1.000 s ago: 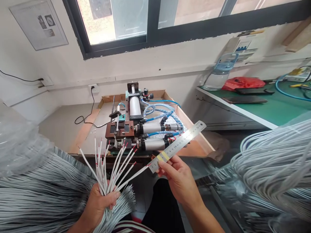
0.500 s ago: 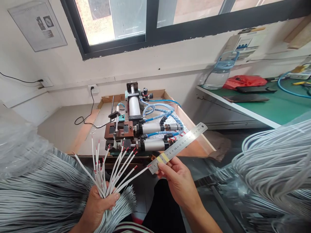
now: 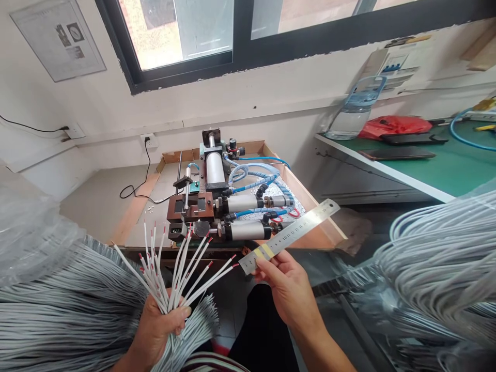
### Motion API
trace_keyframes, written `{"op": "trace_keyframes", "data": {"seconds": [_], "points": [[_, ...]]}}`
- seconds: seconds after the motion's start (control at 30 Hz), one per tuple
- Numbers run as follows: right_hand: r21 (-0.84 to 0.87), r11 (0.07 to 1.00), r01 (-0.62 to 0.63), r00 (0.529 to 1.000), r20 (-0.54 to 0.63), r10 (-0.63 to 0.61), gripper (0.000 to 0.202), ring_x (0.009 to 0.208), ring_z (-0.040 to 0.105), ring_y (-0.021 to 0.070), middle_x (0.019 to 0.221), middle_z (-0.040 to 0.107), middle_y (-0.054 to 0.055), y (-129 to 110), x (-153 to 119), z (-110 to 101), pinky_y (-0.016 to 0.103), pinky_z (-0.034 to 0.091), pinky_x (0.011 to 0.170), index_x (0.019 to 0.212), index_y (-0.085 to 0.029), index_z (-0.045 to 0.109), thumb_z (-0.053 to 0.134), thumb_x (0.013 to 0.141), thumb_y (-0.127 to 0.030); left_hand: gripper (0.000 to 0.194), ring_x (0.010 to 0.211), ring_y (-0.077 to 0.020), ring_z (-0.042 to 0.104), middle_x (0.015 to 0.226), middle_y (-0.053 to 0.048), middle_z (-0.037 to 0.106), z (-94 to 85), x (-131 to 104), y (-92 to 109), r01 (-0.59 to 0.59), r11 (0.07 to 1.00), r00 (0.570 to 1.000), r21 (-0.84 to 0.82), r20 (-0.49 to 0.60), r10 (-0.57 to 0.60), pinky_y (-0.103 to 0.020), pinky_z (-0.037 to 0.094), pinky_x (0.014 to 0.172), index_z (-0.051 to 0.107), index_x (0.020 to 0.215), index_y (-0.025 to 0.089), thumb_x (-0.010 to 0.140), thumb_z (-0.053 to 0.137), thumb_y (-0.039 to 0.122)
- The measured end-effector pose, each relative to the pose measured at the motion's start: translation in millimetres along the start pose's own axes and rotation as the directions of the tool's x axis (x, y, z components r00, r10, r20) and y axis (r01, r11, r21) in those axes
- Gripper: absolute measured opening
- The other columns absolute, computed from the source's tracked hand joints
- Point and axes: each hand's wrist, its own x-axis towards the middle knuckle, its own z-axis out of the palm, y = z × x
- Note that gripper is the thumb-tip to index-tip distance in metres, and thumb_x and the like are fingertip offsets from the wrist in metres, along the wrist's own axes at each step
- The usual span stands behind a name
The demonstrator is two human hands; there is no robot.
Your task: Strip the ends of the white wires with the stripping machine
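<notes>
My left hand [image 3: 160,320] is closed around a bundle of white cables [image 3: 170,289], whose red-tipped ends fan out upward. In my right hand [image 3: 287,289] is a steel ruler [image 3: 298,230] with yellow tape bands, pinched near its lower end and slanting up to the right. The ruler's low-numbered end lies just right of one red cable tip, with a small gap that is hard to judge. Behind both hands stands a pneumatic machine [image 3: 209,206] with silver cylinders and blue hoses.
Grey cables [image 3: 70,310] are heaped at the left, partly under clear plastic. Coiled cables [image 3: 437,263] hang at the right. A green-topped table [image 3: 465,165] carries a water bottle [image 3: 351,119], a red bag [image 3: 395,125] and a phone-like dark slab [image 3: 399,154]. A wooden tray edge [image 3: 321,217] borders the machine.
The ruler has shifted slightly right, away from the cable tip that overlapped its end. The fanned cable ends have moved a little left and spread differently. Both grips stay closed.
</notes>
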Motion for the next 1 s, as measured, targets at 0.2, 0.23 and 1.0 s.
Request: {"op": "trace_keyframes", "data": {"seconds": [0.2,0.23,1.0], "points": [[0.026,1.0,-0.018,0.998,0.069,0.016,0.016,0.053,0.051,0.0126,0.064,0.06,0.0,-2,-6,9,0.023,0.041,0.049,0.075,-0.017,0.061,0.068,0.068,-0.029,0.02,0.037,-0.0074,0.038,0.037,0.004,0.047,0.2,0,0,-0.023,0.999,1.0,0.023,-0.01,0.023,-0.021,0.029,0.04,0.051,0.046,0.015,0.056,0.068,0.021],[0.023,1.0,-0.019,0.997,0.078,0.018,0.017,0.053,0.051,0.0129,0.064,0.06,0.0,-2,-6,10,0.023,0.04,0.049,0.076,-0.017,0.061,0.068,0.068,-0.03,0.02,0.037,-0.0073,0.039,0.037,0.004,0.047,-0.7,0,-1,-0.027,0.999,1.0,0.034,-0.01,0.028,-0.021,0.029,0.04,0.051,0.046,0.015,0.056,0.068,0.021],[0.006,1.0,-0.025,0.996,0.083,0.024,0.016,0.053,0.051,0.0127,0.064,0.061,0.0,2,-7,14,0.023,0.04,0.047,0.076,-0.018,0.059,0.068,0.068,-0.028,0.019,0.032,-0.0076,0.04,0.034,0.005,0.047,-5.3,-2,-6,-0.019,0.992,1.0,0.125,-0.012,0.021,-0.02,0.03,0.037,0.05,0.048,0.017,0.059,0.065,0.021]]}}
